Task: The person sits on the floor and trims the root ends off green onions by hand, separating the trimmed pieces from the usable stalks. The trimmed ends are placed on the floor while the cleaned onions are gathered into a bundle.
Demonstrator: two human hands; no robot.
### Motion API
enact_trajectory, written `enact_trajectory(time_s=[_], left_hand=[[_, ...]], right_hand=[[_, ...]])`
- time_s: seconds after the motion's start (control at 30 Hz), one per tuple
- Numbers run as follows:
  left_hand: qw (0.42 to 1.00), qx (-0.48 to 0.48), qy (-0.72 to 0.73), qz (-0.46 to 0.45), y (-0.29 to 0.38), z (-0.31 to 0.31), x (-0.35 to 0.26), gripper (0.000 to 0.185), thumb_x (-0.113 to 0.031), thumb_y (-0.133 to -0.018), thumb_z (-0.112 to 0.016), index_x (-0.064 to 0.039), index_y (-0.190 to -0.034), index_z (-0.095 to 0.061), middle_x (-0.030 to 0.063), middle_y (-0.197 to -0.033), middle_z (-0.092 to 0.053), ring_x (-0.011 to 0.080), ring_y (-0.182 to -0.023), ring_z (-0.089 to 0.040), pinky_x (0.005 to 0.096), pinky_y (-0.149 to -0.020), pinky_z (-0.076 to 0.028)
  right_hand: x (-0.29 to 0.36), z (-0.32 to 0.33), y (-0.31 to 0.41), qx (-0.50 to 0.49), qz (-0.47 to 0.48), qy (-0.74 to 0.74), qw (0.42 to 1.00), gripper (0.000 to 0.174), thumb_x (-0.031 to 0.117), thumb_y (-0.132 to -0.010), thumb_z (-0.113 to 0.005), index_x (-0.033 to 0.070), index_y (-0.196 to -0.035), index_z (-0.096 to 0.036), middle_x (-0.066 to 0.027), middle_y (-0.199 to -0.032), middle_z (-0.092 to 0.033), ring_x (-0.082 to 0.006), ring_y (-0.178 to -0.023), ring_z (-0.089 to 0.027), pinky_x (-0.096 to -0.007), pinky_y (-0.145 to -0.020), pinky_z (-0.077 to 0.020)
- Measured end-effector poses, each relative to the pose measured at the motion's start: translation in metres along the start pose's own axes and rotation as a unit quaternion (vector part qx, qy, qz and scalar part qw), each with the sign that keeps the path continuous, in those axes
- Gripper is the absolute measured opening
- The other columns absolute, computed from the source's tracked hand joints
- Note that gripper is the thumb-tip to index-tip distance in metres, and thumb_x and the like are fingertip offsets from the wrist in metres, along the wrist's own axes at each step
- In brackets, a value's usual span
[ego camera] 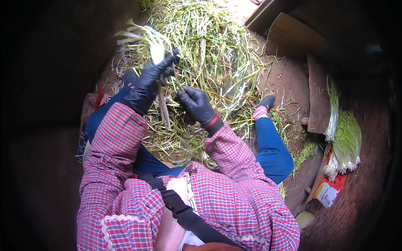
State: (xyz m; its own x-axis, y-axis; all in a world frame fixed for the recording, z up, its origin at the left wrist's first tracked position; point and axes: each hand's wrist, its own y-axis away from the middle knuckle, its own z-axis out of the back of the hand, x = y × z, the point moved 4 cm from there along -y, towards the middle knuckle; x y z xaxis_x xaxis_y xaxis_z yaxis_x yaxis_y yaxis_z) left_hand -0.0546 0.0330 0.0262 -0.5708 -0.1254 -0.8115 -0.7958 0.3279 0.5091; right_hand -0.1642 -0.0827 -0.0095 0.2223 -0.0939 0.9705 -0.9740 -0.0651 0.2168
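My left hand, in a black glove, is closed round a small bunch of leafy green stalks. Their pale, blurred part fans out above the fist and a brownish end hangs below it. Lower and to the right, my right hand, gloved too, has its fingers closed on a thin strand that runs up towards the left hand. Beneath both hands spreads a big heap of loose green and yellowed leaves. The fingertips of the right hand are partly hidden.
Tied-looking bundles of green stalks with white ends lie at the right, beside a wooden board and a red and white packet. A cardboard piece stands at upper right. My shoes flank the leaf heap.
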Motion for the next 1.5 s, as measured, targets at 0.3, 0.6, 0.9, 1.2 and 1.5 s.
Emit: enact_trajectory(time_s=[0.3,0.6,0.9,1.2,1.5], left_hand=[[0.948,0.090,0.303,-0.026,-0.026,0.028,0.003,0.016,-0.021,-0.093,-0.045,-0.007,-0.094,-0.051,-0.0078,-0.057,-0.041,0.0054,-0.050,-0.042,0.0217,-0.052,-0.039],[0.855,0.233,0.450,-0.109,-0.014,0.057,-0.070,0.015,-0.018,-0.094,-0.041,-0.007,-0.092,-0.052,-0.0048,-0.060,-0.039,0.0057,-0.051,-0.038,0.0230,-0.054,-0.035],[0.930,0.192,0.311,-0.034,-0.002,0.007,-0.016,0.025,-0.017,-0.088,-0.054,0.001,-0.106,-0.051,-0.0009,-0.070,-0.050,0.0074,-0.063,-0.049,0.0153,-0.053,-0.042],[0.989,0.134,0.068,-0.001,0.010,0.009,-0.018,0.031,-0.032,-0.091,-0.047,-0.006,-0.106,-0.057,0.0029,-0.086,-0.062,0.0133,-0.078,-0.060,0.0246,-0.062,-0.049],[0.986,0.061,0.153,-0.007,-0.022,0.035,-0.019,0.024,-0.028,-0.091,-0.047,-0.007,-0.097,-0.056,0.0056,-0.081,-0.061,0.0141,-0.061,-0.060,0.0226,-0.046,-0.046]], right_hand=[[0.004,0.019,0.003,-0.016,-0.013,-0.118,0.993,0.016,0.019,-0.086,-0.059,0.004,-0.086,-0.060,0.0027,-0.062,-0.053,-0.0025,-0.046,-0.040,-0.0165,-0.041,-0.0305],[-0.013,0.094,0.003,-0.109,-0.172,0.076,0.976,0.018,0.019,-0.081,-0.065,0.001,-0.082,-0.065,0.0025,-0.063,-0.058,-0.0031,-0.052,-0.046,-0.0181,-0.046,-0.0356],[0.074,-0.008,-0.046,0.087,0.160,0.106,0.978,0.021,0.020,-0.077,-0.068,0.001,-0.086,-0.065,-0.0075,-0.067,-0.061,-0.0118,-0.059,-0.057,-0.0270,-0.054,-0.0445],[0.072,0.001,-0.031,0.101,0.202,0.165,0.960,0.017,0.010,-0.086,-0.055,-0.002,-0.075,-0.059,-0.0037,-0.058,-0.052,-0.0091,-0.051,-0.048,-0.0256,-0.047,-0.0371],[0.100,-0.002,0.043,0.313,0.153,0.026,0.937,0.016,0.010,-0.080,-0.058,0.000,-0.069,-0.059,-0.0084,-0.054,-0.052,-0.0194,-0.045,-0.051,-0.0308,-0.044,-0.0395]])
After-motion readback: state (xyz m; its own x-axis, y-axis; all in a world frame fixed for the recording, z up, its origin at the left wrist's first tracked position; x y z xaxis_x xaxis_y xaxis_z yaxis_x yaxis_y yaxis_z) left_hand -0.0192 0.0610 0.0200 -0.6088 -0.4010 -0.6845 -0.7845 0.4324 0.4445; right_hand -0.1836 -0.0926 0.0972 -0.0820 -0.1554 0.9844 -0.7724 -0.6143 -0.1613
